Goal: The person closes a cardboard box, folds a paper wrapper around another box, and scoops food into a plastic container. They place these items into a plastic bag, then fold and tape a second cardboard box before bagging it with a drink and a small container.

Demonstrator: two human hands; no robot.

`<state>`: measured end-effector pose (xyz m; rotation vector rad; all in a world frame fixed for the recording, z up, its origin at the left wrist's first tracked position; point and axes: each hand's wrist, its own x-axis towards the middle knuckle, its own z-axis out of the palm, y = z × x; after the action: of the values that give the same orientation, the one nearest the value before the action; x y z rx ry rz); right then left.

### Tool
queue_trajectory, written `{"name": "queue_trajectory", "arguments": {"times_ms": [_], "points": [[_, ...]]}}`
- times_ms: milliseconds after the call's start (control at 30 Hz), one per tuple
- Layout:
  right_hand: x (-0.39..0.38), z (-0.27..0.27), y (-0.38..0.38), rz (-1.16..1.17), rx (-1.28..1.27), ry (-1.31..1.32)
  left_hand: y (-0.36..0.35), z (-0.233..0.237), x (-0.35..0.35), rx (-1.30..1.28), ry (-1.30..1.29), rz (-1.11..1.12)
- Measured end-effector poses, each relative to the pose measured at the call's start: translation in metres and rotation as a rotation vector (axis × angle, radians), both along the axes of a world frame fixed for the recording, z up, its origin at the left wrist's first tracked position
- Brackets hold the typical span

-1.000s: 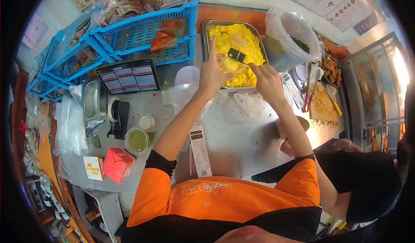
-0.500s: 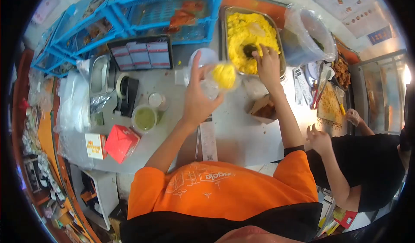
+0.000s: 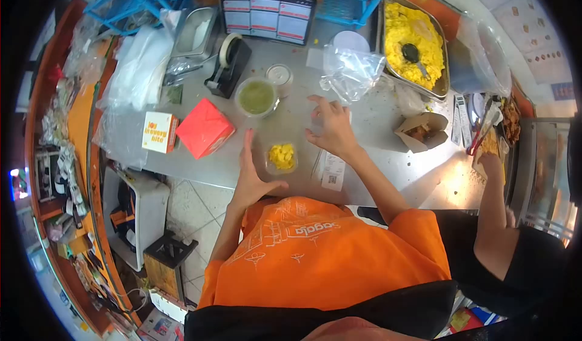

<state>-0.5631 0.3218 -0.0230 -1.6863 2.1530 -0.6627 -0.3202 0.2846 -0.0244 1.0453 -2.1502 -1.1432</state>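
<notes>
Left hand (image 3: 250,172): open, fingers straight, holding nothing, just beside the small clear tub (image 3: 282,157). The tub stands on the steel counter (image 3: 376,129) near its front edge, between the two hands.

Status, as judged: the yellow portion is loaded and the tub is set down. Whether a lid is fitted cannot be told, so closing appears outstanding.

Tub appearance: shallow, transparent, partly filled with a loose yellow mound.

Right hand (image 3: 330,132): open, fingers spread, empty, near the tub. The steel tray (image 3: 444,74) of yellow food lies well apart, far right.
</notes>
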Motion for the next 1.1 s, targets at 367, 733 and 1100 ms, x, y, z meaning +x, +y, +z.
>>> {"name": "queue_trajectory", "arguments": {"times_ms": [367,733,1100], "points": [[0.045,-0.015,0.041,0.084,0.115,0.136,0.0,-0.035,0.02,0.459,0.112,0.151],[0.067,0.004,0.017,0.36,-0.051,-0.135,-0.026,-0.043,0.017,0.513,0.086,0.177],[0.083,-0.012,0.013,0.397,-0.058,-0.211,-0.028,-0.04,0.015,0.258,0.031,0.074]]}}
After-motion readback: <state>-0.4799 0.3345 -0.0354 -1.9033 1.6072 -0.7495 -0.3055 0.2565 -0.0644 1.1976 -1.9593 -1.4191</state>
